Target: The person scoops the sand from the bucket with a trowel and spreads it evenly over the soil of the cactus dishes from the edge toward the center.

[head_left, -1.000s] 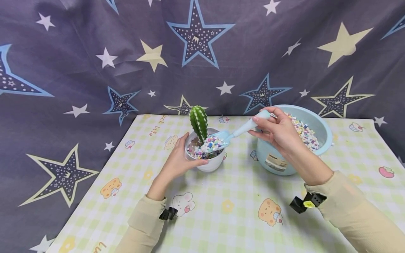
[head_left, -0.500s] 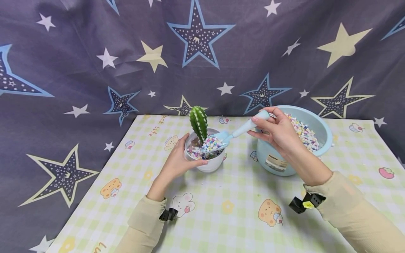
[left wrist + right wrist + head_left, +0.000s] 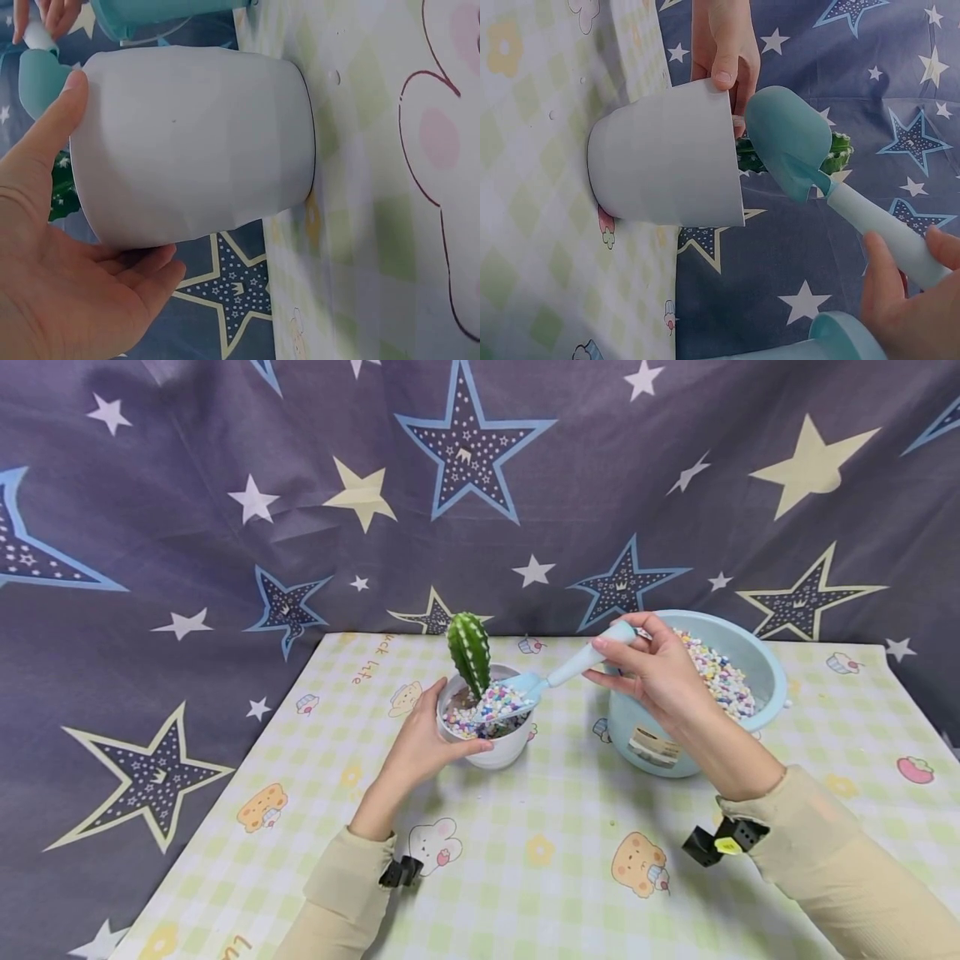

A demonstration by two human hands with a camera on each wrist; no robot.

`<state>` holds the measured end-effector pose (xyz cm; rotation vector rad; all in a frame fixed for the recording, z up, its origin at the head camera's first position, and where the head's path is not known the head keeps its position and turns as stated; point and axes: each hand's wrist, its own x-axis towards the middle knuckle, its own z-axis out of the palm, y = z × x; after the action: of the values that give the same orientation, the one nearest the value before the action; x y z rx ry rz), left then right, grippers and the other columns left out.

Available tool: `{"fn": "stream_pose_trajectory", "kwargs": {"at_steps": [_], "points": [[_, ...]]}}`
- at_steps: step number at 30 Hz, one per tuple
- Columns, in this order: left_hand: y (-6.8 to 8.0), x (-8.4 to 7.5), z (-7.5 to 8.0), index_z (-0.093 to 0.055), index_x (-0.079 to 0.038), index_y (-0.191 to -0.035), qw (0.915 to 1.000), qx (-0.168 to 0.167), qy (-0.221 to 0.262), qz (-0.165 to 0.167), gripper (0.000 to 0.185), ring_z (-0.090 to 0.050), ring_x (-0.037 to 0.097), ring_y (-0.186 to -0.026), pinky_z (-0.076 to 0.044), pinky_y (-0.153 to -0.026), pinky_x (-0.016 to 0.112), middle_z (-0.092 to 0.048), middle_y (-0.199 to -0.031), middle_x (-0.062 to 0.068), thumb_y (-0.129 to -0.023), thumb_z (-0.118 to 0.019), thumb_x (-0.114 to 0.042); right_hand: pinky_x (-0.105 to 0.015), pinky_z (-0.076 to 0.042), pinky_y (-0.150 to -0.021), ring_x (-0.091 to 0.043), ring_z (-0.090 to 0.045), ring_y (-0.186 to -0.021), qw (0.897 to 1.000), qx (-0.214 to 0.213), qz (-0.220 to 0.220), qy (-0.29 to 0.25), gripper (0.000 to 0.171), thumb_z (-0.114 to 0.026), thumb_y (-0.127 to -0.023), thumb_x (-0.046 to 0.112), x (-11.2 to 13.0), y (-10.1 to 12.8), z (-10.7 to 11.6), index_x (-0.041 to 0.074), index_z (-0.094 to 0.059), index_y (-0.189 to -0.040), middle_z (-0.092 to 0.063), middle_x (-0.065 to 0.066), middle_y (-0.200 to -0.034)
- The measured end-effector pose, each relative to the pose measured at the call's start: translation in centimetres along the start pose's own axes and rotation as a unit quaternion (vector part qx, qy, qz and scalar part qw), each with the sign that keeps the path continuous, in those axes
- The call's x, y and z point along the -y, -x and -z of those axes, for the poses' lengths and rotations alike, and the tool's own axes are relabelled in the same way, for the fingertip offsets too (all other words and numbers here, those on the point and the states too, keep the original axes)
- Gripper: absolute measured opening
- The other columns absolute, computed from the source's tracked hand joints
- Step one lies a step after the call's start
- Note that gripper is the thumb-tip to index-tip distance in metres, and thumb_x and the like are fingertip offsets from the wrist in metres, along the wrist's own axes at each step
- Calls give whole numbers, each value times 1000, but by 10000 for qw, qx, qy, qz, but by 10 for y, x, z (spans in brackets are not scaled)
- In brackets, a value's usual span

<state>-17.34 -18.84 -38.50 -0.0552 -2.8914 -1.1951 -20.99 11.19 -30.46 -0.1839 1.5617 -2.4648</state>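
One cactus [image 3: 469, 653], one flowerpot [image 3: 501, 750], one trowel [image 3: 585, 662], one bucket [image 3: 624, 718]. Left grip [image 3: 420, 739] curls round flowerpot, thumb at rim; right grip [image 3: 663, 672] pinches trowel handle.

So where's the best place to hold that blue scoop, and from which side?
Probably the scoop's handle, from the right, where the right hand holds it: it is slim and slants up that way, clear of the white pot, while the broad blade carries loose granules a grip there might spill.
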Motion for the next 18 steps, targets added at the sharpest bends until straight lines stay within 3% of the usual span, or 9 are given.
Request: {"fn": "stream_pose_trajectory", "kwargs": {"at_steps": [18], "points": [[2,-4,-2,-18,-8,-159,9998,-104,-82,131,124,-32,39,-148,-30,-121,56,-27,-163,18,-66,-89,-52,-39,-62,-83,-10,-71,-87,9999,58,54,135,28,-66,-93,0,0,0,-5,9,-47,-111,-70,3,-85]]}}
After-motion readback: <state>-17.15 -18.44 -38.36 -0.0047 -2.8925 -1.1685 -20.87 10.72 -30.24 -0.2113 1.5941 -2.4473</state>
